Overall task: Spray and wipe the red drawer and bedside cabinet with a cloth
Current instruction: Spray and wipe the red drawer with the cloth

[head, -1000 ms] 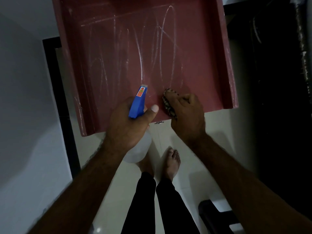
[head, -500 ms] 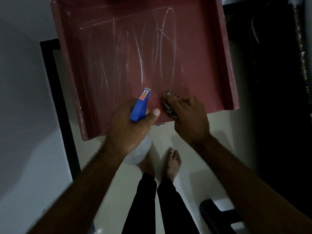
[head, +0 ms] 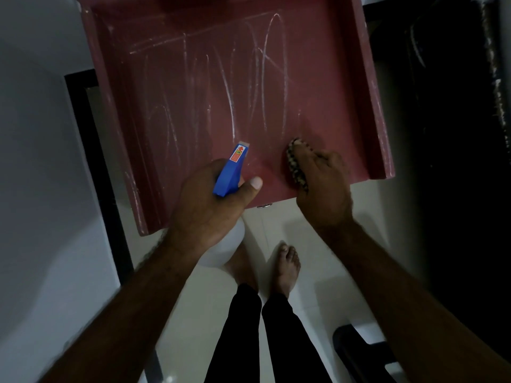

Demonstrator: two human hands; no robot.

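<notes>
Two hands, head view, with both forearms entering from the lower corners of the frame.

- Left hand: centre of frame. Fingers and thumb are curled round the neck of a spray bottle. The blue nozzle points up-frame over the drawer, and the pale body hangs below the wrist.
- Right hand: right of centre, knuckles up, fingers bent. It presses a patterned cloth onto the drawer base near the front edge.
- Red drawer: upper half of frame, pulled open, its base marked with whitish streaks.
- Bare feet: lower centre, on a pale floor.
</notes>
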